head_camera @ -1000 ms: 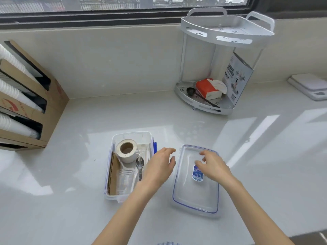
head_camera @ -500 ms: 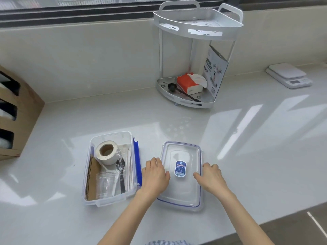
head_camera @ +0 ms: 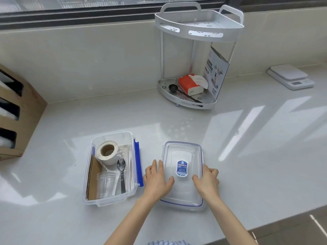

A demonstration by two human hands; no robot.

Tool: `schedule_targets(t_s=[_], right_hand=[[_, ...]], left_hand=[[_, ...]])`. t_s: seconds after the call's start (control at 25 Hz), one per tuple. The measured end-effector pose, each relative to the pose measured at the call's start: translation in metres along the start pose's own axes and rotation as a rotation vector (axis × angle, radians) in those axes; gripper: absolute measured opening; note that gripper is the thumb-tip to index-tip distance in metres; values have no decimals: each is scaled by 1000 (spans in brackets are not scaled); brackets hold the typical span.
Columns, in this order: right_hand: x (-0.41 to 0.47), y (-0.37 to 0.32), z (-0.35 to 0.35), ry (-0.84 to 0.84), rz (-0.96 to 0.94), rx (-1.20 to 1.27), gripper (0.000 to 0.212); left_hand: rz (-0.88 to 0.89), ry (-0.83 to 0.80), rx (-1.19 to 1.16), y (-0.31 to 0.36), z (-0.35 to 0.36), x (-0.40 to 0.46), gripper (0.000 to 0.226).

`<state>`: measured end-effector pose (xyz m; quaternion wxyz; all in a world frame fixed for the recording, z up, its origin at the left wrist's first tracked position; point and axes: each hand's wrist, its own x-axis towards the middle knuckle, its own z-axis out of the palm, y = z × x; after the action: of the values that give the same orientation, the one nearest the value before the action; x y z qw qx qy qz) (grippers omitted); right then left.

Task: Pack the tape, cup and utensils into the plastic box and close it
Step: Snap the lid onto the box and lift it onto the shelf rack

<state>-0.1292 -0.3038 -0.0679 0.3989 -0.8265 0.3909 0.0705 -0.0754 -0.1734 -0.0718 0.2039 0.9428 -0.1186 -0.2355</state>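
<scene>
Surface: glossy white surface point(head_camera: 247, 138) under a window.
Box: clear rectangular plastic box point(head_camera: 113, 200) with a blue side latch, open, left of the lid.
Contents: white roll of tape point(head_camera: 107, 152) at the far end, clear plastic cup point(head_camera: 106, 184) lying near the front, black plastic spoon point(head_camera: 121, 172) beside wrapped utensils, brown cardboard along the left wall.
Lid: clear blue-rimmed plastic lid point(head_camera: 182, 151) flat on the surface.
Left hand point(head_camera: 157, 181): palm down on the lid's left edge.
Right hand point(head_camera: 207, 181): gripping the lid's right edge.

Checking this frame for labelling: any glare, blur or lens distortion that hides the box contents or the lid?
Head view: window glare streaks the counter, away from the box; tape and cup stay readable; lid sharp; wide-angle bending at the edges.
</scene>
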Motion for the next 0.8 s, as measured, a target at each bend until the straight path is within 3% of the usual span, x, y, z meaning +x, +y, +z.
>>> schedule_targets(t_s=[0.24, 0.44, 0.8], right_hand=[[-5, -7, -16, 114, -79, 313, 47], [-16, -37, -29, 132, -210, 412, 47], [-33, -102, 15, -38, -352, 399, 44]], left_hand=[[162, 58, -332, 5, -16, -4, 69], [189, 145, -408, 0, -50, -14, 64], [116, 421, -473, -65, -99, -40, 54]])
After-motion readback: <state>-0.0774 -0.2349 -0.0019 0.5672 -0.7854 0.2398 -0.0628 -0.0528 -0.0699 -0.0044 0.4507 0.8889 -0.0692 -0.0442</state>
